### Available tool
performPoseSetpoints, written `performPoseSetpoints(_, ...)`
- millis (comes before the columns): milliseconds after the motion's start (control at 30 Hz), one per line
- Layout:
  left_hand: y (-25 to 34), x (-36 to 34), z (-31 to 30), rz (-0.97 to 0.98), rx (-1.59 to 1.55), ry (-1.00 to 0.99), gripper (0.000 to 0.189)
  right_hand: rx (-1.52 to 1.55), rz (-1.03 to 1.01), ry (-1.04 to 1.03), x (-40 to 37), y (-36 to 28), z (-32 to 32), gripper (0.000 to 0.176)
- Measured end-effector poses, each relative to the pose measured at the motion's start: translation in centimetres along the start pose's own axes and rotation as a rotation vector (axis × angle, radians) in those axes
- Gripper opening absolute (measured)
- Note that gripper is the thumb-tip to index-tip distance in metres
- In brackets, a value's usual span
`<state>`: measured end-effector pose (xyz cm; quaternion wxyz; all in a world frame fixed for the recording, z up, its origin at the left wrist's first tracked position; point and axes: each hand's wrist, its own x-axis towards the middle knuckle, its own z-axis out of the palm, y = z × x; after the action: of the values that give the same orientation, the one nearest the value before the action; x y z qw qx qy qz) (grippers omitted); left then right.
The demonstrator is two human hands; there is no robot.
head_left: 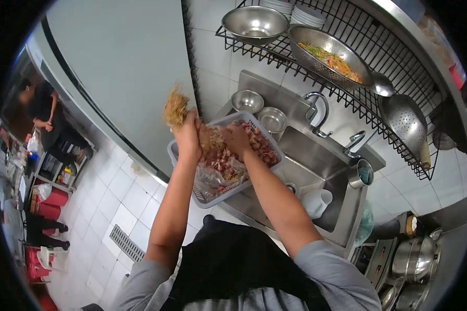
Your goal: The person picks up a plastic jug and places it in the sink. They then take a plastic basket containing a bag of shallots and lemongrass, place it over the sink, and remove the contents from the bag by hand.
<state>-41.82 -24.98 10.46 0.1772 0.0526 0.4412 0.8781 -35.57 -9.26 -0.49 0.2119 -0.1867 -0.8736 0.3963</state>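
Observation:
My left hand (188, 136) is closed around a bunch of shallots (210, 141), with its dry, straw-like tops (176, 107) sticking out above the fist. My right hand (235, 139) is closed at the bulb end of the same bunch; its fingertips are partly hidden. Below both hands is a grey plastic basket (275, 146) of loose small reddish shallots (259, 149). Crumpled clear plastic (228, 175) lies over the near part of the basket.
The basket rests at the left of a steel sink (301, 150) with two taps, near steel bowls (247, 101) and a white jug (316, 202). Above hangs a wire rack (347, 23) with a colander (329, 54). Pots (414, 256) stand right; other people are far left.

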Motion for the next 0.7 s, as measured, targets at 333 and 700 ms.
performPoseSetpoints(333, -2.3, 1.9, 0.4, 0.303, 0.484, -0.351, 0.025, 1.423, 0.506, 0.078, -5.6, -5.1, -1.4, 0.060)
performPoseSetpoints(700, 0.4, -0.8, 3.2, 0.589, 0.926, -0.367, 0.023, 1.536, 0.326, 0.248, -4.8, -5.9, 1.9, 0.066)
